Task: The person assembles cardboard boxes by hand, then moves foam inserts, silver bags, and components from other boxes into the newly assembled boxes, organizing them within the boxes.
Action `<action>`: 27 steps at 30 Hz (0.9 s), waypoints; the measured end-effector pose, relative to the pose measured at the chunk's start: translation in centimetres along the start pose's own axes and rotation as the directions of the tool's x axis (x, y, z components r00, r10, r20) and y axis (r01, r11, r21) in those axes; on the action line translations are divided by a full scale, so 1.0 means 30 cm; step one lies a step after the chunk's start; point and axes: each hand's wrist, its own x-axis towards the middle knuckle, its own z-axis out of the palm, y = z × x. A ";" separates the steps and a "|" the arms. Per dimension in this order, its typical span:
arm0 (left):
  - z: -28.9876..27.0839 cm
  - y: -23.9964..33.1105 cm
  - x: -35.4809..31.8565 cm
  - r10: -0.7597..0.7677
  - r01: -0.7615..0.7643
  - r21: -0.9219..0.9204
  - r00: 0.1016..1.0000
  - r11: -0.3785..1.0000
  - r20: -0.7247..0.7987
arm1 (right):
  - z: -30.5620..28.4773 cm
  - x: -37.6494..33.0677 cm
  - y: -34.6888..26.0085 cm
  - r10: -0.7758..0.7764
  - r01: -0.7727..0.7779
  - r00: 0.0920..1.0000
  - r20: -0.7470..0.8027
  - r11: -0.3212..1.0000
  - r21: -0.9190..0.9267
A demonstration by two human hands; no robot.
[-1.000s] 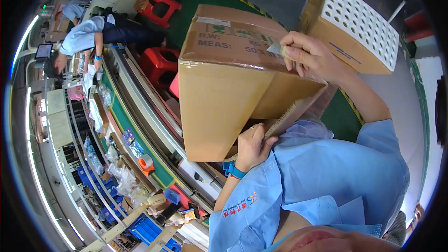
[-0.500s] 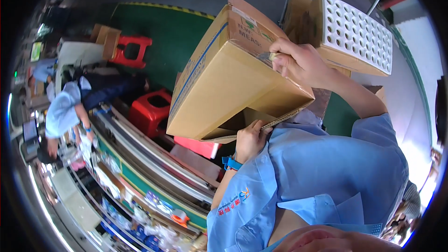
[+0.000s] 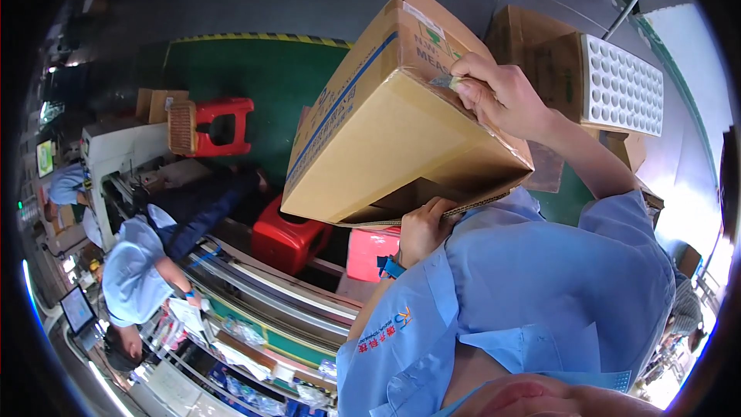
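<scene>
Head view: large brown cardboard box (image 3: 386,131) held up in the air in front of the person's chest, tilted, one corner pointing up toward the top of the frame, bottom flaps partly open at the lower edge. Right hand (image 3: 502,93) curled over the box's upper right edge, fingers closed on the cardboard, something small and pale pinched at the fingertips, can't tell what. Left hand (image 3: 423,228) under the box at its lower edge, gripping an open bottom flap, blue wristband (image 3: 391,266) on that wrist. Person wears a light blue shirt (image 3: 525,301). Behind the box on the right, a white perforated tray (image 3: 621,85) sits on another brown carton (image 3: 532,46). Below the box, a red plastic stool (image 3: 287,238); a second red stool (image 3: 220,125) further left on the green floor mat (image 3: 255,85). Lower left, a co-worker in a light blue cap (image 3: 131,278) sits at a conveyor line (image 3: 270,301).
</scene>
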 end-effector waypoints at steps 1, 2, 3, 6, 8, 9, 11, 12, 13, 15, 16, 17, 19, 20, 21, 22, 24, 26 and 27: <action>-0.037 -0.010 0.029 0.006 -0.006 0.003 1.000 1.000 -0.004 | 0.005 0.046 -0.003 -0.006 0.006 1.000 -0.014 1.000 0.004; -0.068 -0.027 0.053 0.013 -0.013 0.017 1.000 1.000 0.001 | 0.012 0.091 -0.003 -0.056 0.055 0.998 -0.026 0.997 -0.048; -0.094 -0.048 0.079 0.030 -0.030 0.036 1.000 0.999 -0.009 | 0.017 0.136 -0.003 -0.106 0.102 0.994 -0.034 0.990 -0.102; -0.173 -0.085 0.168 0.053 -0.051 0.064 0.998 0.997 -0.031 | 0.011 0.273 -0.013 -0.244 0.222 0.969 -0.045 0.933 -0.282; -0.227 -0.110 0.240 0.054 -0.051 0.070 0.997 0.996 -0.048 | 0.001 0.374 -0.016 -0.285 0.261 0.957 -0.049 0.926 -0.274; -0.251 -0.124 0.283 0.048 -0.043 0.088 0.997 0.995 -0.062 | -0.006 0.434 -0.012 -0.328 0.307 0.944 -0.038 0.914 -0.266; -0.303 -0.154 0.376 0.036 -0.026 0.110 0.995 0.994 -0.089 | -0.036 0.559 0.000 -0.321 0.319 0.946 0.039 0.907 -0.276; -0.328 -0.169 0.427 0.029 -0.016 0.107 0.993 0.994 -0.115 | -0.050 0.626 0.014 -0.303 0.322 0.947 0.108 0.901 -0.292; -0.354 -0.183 0.482 0.020 -0.005 0.105 0.990 0.994 -0.142 | -0.059 0.700 0.034 -0.315 0.336 0.942 0.117 0.898 -0.283; -0.417 -0.205 0.610 -0.015 0.035 0.108 0.983 0.994 -0.182 | -0.090 0.854 0.071 -0.296 0.357 0.930 0.219 0.870 -0.339; -0.450 -0.216 0.677 -0.048 0.071 0.104 0.976 0.992 -0.211 | -0.103 0.913 0.110 -0.308 0.369 0.925 0.221 0.867 -0.334; -0.485 -0.229 0.747 -0.041 0.067 0.112 0.975 0.991 -0.220 | -0.120 0.962 0.178 -0.201 0.309 0.932 0.303 0.877 -0.368; -0.556 -0.264 0.850 -0.113 0.149 0.068 0.919 0.987 -0.378 | -0.163 1.030 0.317 -0.017 0.208 0.916 0.400 0.874 -0.439; -0.580 -0.313 0.884 -0.165 0.209 0.045 0.872 0.977 -0.462 | -0.179 1.039 0.383 0.054 0.170 0.905 0.422 0.863 -0.476; -0.642 -0.350 0.939 -0.116 0.104 -0.053 0.853 0.993 -0.509 | -0.199 1.039 0.442 0.157 0.071 0.902 0.402 0.865 -0.497; -0.736 -0.355 0.982 -0.254 0.203 -0.156 0.835 0.967 -0.488 | -0.221 1.031 0.530 0.154 -0.052 0.945 0.287 0.941 -0.335; -0.889 -0.505 1.053 -0.485 0.415 -0.253 0.722 0.874 -0.493 | -0.301 1.091 0.641 0.542 -0.539 0.818 0.195 0.839 -0.072; -1.103 -0.507 1.207 -0.402 0.110 -0.482 0.727 0.869 -0.558 | -0.355 1.133 0.833 0.572 -0.570 0.820 0.021 0.811 0.136; -1.214 -0.628 1.207 -0.407 -0.055 -0.684 0.768 0.727 -0.495 | -0.368 1.186 0.891 0.601 -0.534 0.795 -0.086 0.760 0.370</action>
